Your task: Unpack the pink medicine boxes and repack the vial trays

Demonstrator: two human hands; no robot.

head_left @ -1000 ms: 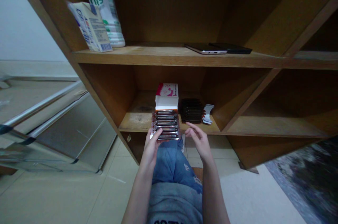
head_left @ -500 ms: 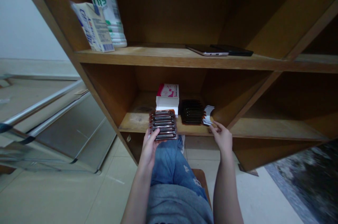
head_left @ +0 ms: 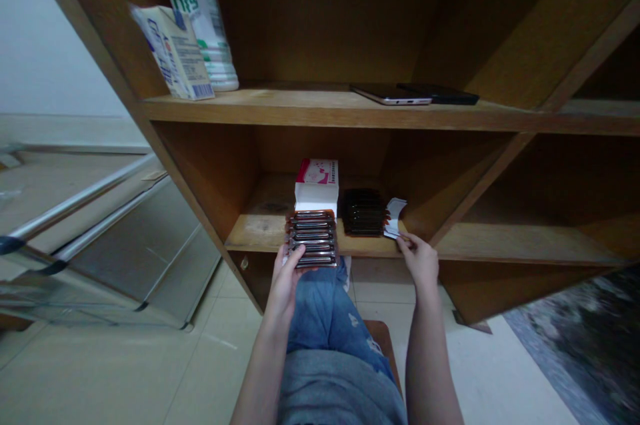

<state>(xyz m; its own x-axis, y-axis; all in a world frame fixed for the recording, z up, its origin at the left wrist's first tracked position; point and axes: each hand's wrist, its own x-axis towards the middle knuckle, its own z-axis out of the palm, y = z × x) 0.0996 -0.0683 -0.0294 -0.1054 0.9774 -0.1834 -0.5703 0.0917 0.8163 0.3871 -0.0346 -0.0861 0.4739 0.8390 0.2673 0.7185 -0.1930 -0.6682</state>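
Note:
My left hand (head_left: 286, 278) is closed on the lower left edge of a tray of brown vials (head_left: 314, 237), thumb on top. The tray's far end is close to an open pink-and-white box (head_left: 317, 185) on the lower shelf; whether they touch I cannot tell. To the right of the box lies a second, darker stack of vial trays (head_left: 364, 213). At that stack's right side, a white folded paper leaflet (head_left: 394, 215) stands partly curled. My right hand (head_left: 419, 261) pinches the leaflet's near corner between thumb and fingers.
On the upper shelf (head_left: 290, 108) stand a drink carton (head_left: 175, 55) and a white-green bottle (head_left: 213, 31) at left, with a phone (head_left: 393, 95) and a flat dark object (head_left: 445, 95) toward the right. A metal-framed rack (head_left: 130, 245) stands left of the cabinet.
The vial tray in my left hand has shifted slightly right and turned a little straighter in line with the box. My right hand stays at the leaflet, almost unmoved.

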